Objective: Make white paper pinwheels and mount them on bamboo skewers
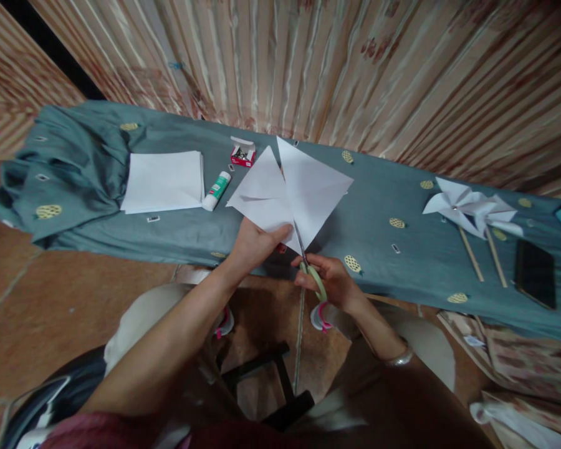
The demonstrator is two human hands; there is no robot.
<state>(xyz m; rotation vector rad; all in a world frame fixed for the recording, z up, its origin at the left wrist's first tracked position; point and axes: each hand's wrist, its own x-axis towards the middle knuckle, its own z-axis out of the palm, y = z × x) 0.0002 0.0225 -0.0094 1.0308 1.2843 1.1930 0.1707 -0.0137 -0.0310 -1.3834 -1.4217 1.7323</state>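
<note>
My left hand (258, 244) grips a white square of paper (266, 187) by its lower left edge, thumb on top. Slits run into the sheet from its top and left corners, and creases mark it. In my right hand (331, 279) is a pair of scissors (314, 274) with pale green handles. Their blades lie at the paper's bottom corner, pointing up toward its middle. The paper is held just above the cloth-covered bench. Beyond my left hand lie a green and white glue stick (217, 191) and a small open red box (243, 153) of metal pins or tacks.
A stack of white paper (163, 183) sits on the left of the green-grey cloth (378, 249). Toward the right are paper pinwheels (472, 207) on wooden sticks and a black phone (535, 273). A pleated curtain (271, 75) hangs behind the bench.
</note>
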